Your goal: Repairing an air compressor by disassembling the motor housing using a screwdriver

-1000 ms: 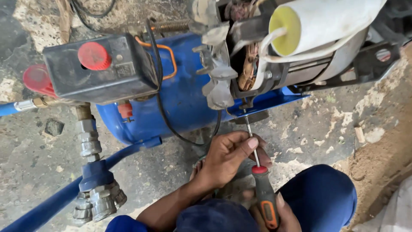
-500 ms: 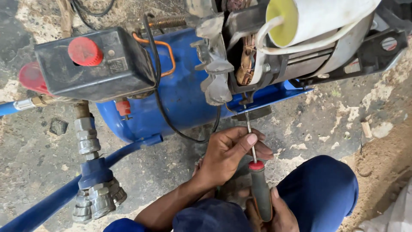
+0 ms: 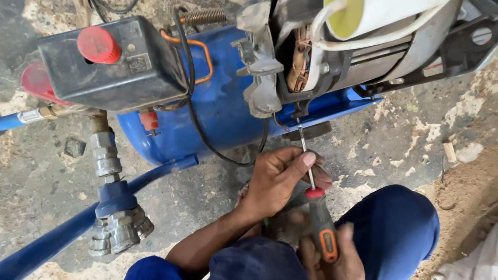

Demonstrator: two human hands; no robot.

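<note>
My left hand [image 3: 282, 176] pinches the thin metal shaft of a screwdriver [image 3: 316, 207], thumb along the shaft. My right hand [image 3: 332, 256] grips the screwdriver's black and orange handle from below. The tip reaches up under the open end of an electric motor [image 3: 321, 57], where copper windings show. The motor sits on a blue tank [image 3: 223, 114]. A black pressure switch box [image 3: 116, 67] with a red knob stands at the tank's left.
A blue pipe [image 3: 57, 233] with metal fittings [image 3: 116, 228] runs down the left. Black cable loops under the tank. My blue-trousered knee [image 3: 394, 228] is at lower right. Rough concrete floor [image 3: 404, 140] with debris surrounds everything; sandy soil lies at right.
The view has shifted slightly. My left hand slid a little along the shaft, and the screwdriver stays pointed at the motor's underside.
</note>
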